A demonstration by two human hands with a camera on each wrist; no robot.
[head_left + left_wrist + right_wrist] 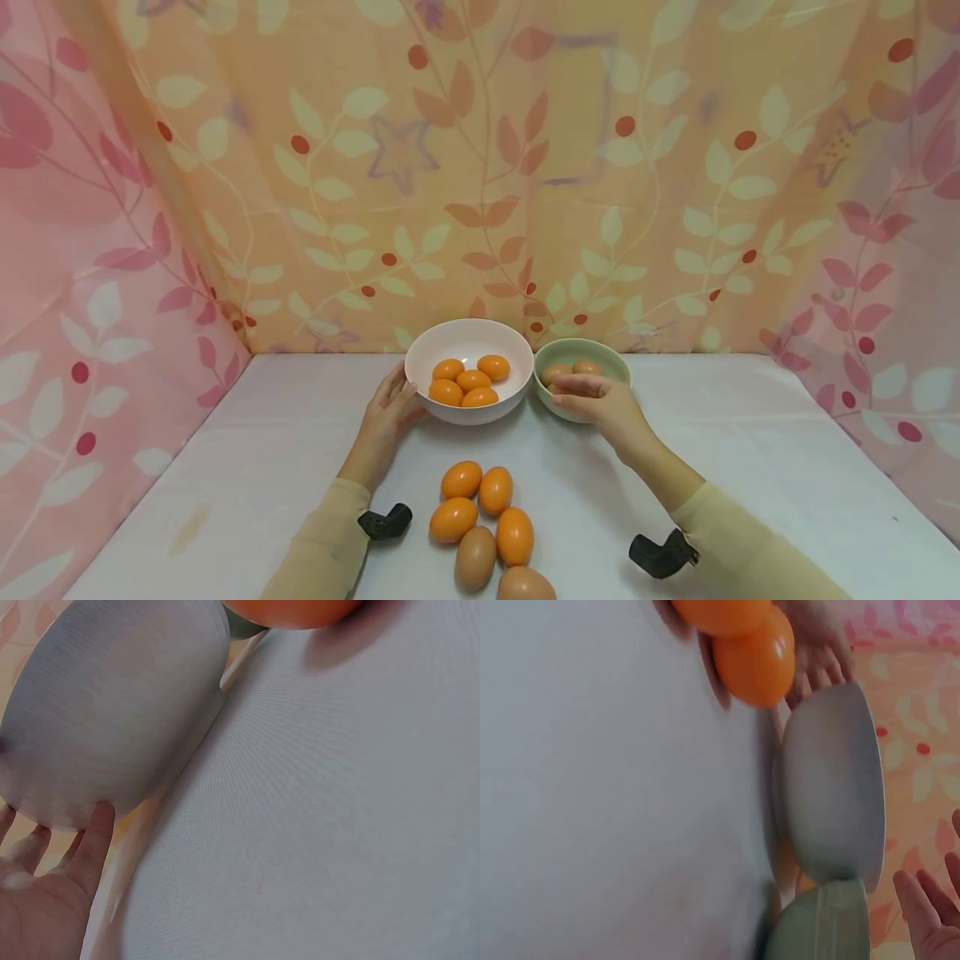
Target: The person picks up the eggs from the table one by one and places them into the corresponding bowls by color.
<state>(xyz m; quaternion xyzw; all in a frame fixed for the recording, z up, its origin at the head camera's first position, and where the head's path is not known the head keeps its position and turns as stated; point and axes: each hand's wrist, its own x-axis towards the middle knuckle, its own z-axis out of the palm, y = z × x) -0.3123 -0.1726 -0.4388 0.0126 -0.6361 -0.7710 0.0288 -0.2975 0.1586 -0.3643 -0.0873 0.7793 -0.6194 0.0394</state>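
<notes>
Toward the back of the table point(750, 467), just beside each other: left bowl point(476, 416) and right bowl point(581, 350). Inside the left one, five eggs point(473, 381). Inside the right one, more eggs point(587, 367), partly hidden by the right hand point(606, 410) over the near rim. Against the left bowl's left side, left hand point(388, 412). Before the bowls, mostly in front of the left one and between both forearms, six eggs point(515, 536) on the table, roughly two by two. Behind the bowls and along both sides of the table, curtains point(480, 167).
</notes>
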